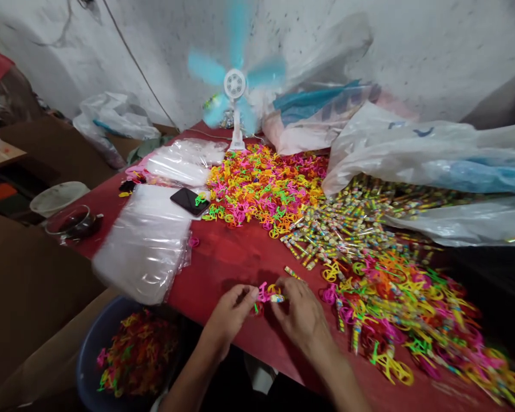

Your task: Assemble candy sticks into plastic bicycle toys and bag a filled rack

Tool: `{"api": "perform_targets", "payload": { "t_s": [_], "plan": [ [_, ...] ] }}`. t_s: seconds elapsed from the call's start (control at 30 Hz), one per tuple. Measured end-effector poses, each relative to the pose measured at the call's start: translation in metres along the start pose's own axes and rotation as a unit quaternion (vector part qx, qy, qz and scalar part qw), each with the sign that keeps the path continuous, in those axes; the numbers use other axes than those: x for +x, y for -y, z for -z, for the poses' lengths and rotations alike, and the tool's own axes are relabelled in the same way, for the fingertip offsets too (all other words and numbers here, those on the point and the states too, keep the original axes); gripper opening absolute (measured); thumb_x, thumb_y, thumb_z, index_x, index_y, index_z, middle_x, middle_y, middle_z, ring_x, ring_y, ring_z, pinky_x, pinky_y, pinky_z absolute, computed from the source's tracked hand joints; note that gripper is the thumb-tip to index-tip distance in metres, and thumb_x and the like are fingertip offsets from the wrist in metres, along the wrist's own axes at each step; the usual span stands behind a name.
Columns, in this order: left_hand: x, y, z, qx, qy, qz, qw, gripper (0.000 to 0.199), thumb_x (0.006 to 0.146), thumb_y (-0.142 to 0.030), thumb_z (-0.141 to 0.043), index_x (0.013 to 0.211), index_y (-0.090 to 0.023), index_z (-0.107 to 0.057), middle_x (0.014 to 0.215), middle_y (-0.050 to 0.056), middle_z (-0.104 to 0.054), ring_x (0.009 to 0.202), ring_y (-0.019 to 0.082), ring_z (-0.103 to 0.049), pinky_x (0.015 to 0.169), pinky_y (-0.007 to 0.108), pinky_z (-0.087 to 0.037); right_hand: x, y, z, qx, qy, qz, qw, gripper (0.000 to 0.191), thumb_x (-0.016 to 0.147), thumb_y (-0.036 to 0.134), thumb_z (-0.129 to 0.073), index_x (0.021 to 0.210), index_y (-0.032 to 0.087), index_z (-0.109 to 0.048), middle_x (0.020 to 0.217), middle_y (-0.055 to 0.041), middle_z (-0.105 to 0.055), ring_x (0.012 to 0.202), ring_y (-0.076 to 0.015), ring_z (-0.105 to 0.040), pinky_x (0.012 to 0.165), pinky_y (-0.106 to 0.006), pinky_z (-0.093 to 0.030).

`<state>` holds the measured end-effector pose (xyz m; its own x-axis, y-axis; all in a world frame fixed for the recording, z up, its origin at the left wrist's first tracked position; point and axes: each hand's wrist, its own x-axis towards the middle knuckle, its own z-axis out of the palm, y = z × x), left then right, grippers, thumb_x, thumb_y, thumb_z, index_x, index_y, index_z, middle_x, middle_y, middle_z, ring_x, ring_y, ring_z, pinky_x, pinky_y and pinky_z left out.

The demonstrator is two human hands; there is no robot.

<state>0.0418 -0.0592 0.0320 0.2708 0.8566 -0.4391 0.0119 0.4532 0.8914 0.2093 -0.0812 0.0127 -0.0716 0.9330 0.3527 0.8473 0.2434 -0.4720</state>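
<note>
Near the front edge of the red table (227, 252), my left hand (230, 312) pinches a small pink plastic piece (263, 293) between thumb and fingers. Close by on the right, my right hand (298, 309) has its fingers curled around one end of a short wrapped stick (277, 298) with a whitish, patterned wrapper. A yellow ring-shaped piece (273, 289) touches the stick between the hands. Beyond my right hand lies another wrapped stick (292, 273). A red and green piece (256, 309) shows just under my left fingertips.
Colourful plastic pieces (266, 186) and wrapped sticks (343, 223) lie in heaps behind; a mixed heap (412, 309) is at right. Clear bags (143, 246), a phone (184, 200) and a glass bowl (71, 223) are left. A fan (235, 86) spins behind. A blue tub (86, 366) stands below.
</note>
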Motion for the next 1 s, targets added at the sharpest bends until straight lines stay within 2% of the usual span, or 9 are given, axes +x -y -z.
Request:
{"api": "perform_targets", "payload": {
  "t_s": [0.13,0.3,0.37,0.5,0.57,0.67,0.83,0.9,1.0],
  "plan": [
    [-0.003,0.007,-0.009,-0.066,0.015,0.028,0.997,0.047,0.072,-0.052,-0.069,0.101,-0.015,-0.064,0.097,0.007,-0.067,0.082,0.017,-0.062,0.075,0.030,-0.048,-0.005,0.004,-0.003,-0.012,-0.037,-0.043,0.998,0.011,0.079,0.020,-0.051,0.090,0.020,-0.052,0.079,-0.0056,-0.062,0.073,-0.0217,-0.059,0.065,-0.032,-0.047],
    [0.004,0.008,-0.010,-0.071,0.012,-0.018,0.997,0.033,0.071,-0.045,-0.071,0.086,-0.016,-0.067,0.075,0.000,-0.065,0.069,0.012,-0.057,0.070,0.025,-0.045,-0.009,0.009,0.004,0.154,0.008,-0.086,0.984,0.017,0.084,0.030,-0.056,0.098,0.021,-0.056,0.072,0.0008,-0.062,0.059,-0.0143,-0.059,0.054,-0.023,-0.046],
    [0.008,0.005,-0.009,-0.060,0.025,-0.025,0.998,0.034,0.068,-0.045,-0.073,0.084,-0.016,-0.067,0.078,0.000,-0.065,0.074,0.014,-0.058,0.073,0.026,-0.046,-0.009,0.007,0.008,0.186,0.020,-0.081,0.979,0.016,0.087,0.032,-0.056,0.098,0.022,-0.061,0.073,0.0008,-0.064,0.061,-0.0139,-0.061,0.055,-0.022,-0.047],
    [0.012,0.000,-0.013,-0.084,-0.047,-0.003,0.995,0.055,0.062,-0.057,-0.074,0.096,-0.015,-0.063,0.097,0.007,-0.066,0.089,0.020,-0.062,0.081,0.034,-0.050,-0.013,0.001,0.008,0.097,-0.032,-0.027,0.994,0.016,0.091,0.026,-0.050,0.094,0.021,-0.065,0.077,-0.0034,-0.066,0.071,-0.0164,-0.062,0.064,-0.025,-0.048],
    [0.011,0.000,-0.015,-0.101,-0.038,0.044,0.993,0.059,0.065,-0.064,-0.068,0.093,-0.013,-0.063,0.093,0.010,-0.066,0.083,0.021,-0.063,0.078,0.036,-0.050,-0.017,0.002,0.003,0.022,-0.078,0.003,0.997,0.018,0.092,0.023,-0.049,0.099,0.018,-0.065,0.074,-0.0049,-0.065,0.068,-0.0182,-0.060,0.064,-0.028,-0.047],
    [0.010,0.002,-0.018,-0.094,-0.016,0.045,0.994,0.048,0.068,-0.059,-0.068,0.080,-0.013,-0.063,0.078,0.005,-0.065,0.074,0.017,-0.060,0.073,0.031,-0.047,-0.026,0.009,-0.006,0.009,-0.067,0.030,0.997,0.021,0.091,0.018,-0.045,0.102,0.019,-0.063,0.073,-0.0050,-0.064,0.069,-0.0198,-0.060,0.065,-0.031,-0.048],
    [0.010,0.003,-0.017,-0.058,-0.084,-0.003,0.995,0.034,0.069,-0.049,-0.069,0.072,-0.016,-0.061,0.066,-0.002,-0.059,0.065,0.013,-0.052,0.066,0.025,-0.040,-0.031,0.021,-0.007,0.195,0.035,-0.080,0.977,0.029,0.090,0.028,-0.051,0.119,0.022,-0.048,0.098,-0.0054,-0.067,0.086,-0.0177,-0.065,0.073,-0.027,-0.053],
    [0.010,0.000,-0.016,-0.040,-0.074,-0.015,0.996,0.031,0.069,-0.046,-0.070,0.073,-0.016,-0.062,0.067,-0.002,-0.059,0.067,0.013,-0.052,0.068,0.025,-0.040,-0.028,0.019,-0.005,0.225,0.039,-0.132,0.964,0.021,0.093,0.031,-0.046,0.112,0.022,-0.048,0.093,-0.0039,-0.066,0.080,-0.0159,-0.066,0.069,-0.025,-0.054],
    [0.009,-0.002,-0.017,-0.047,-0.055,-0.020,0.997,0.029,0.066,-0.043,-0.072,0.074,-0.016,-0.062,0.068,-0.003,-0.060,0.068,0.013,-0.052,0.069,0.025,-0.040,-0.022,0.013,-0.007,0.224,0.018,-0.136,0.965,0.017,0.095,0.031,-0.041,0.099,0.022,-0.054,0.088,-0.0038,-0.066,0.077,-0.0163,-0.066,0.069,-0.025,-0.053]
  ]
}}
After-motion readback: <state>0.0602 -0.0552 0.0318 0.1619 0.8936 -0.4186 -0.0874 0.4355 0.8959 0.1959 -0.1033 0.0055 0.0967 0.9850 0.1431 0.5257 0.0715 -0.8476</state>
